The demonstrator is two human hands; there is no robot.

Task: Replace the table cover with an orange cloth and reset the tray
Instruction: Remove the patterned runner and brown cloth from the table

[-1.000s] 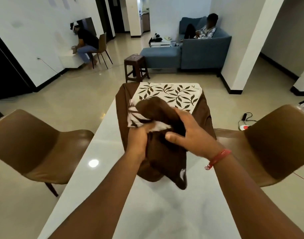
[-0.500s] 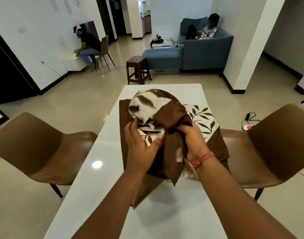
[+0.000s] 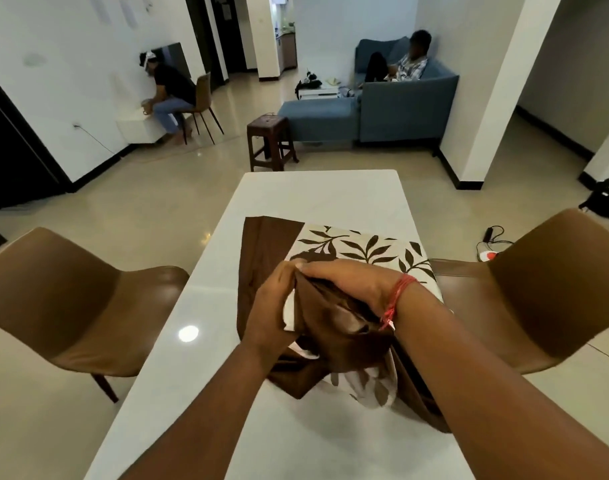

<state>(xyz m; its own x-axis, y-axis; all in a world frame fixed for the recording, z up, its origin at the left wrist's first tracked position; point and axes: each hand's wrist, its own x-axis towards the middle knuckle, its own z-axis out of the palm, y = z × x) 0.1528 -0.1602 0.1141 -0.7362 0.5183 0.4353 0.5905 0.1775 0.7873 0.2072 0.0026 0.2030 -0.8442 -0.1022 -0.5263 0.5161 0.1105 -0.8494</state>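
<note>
A brown table cover with a white leaf-print centre [image 3: 362, 249] lies bunched on the white table [image 3: 317, 195]. My left hand [image 3: 273, 306] grips the gathered brown fabric from the left. My right hand [image 3: 351, 284], with a red thread at the wrist, lies over the top of the bundle, fingers curled into the cloth and meeting the left hand. Part of the cover still lies flat beyond my hands; another part hangs off the right table edge. No orange cloth or tray is in view.
A brown chair [image 3: 64, 306] stands left of the table and another [image 3: 545, 296] right. Beyond the table's far end are a dark stool [image 3: 270, 140] and a blue sofa [image 3: 400, 109] with a seated person. Another person sits at the left wall.
The cover has been pulled toward me off the far end, baring the far table top. The raised bundle has dropped lower, and my right hand now lies over its top.
</note>
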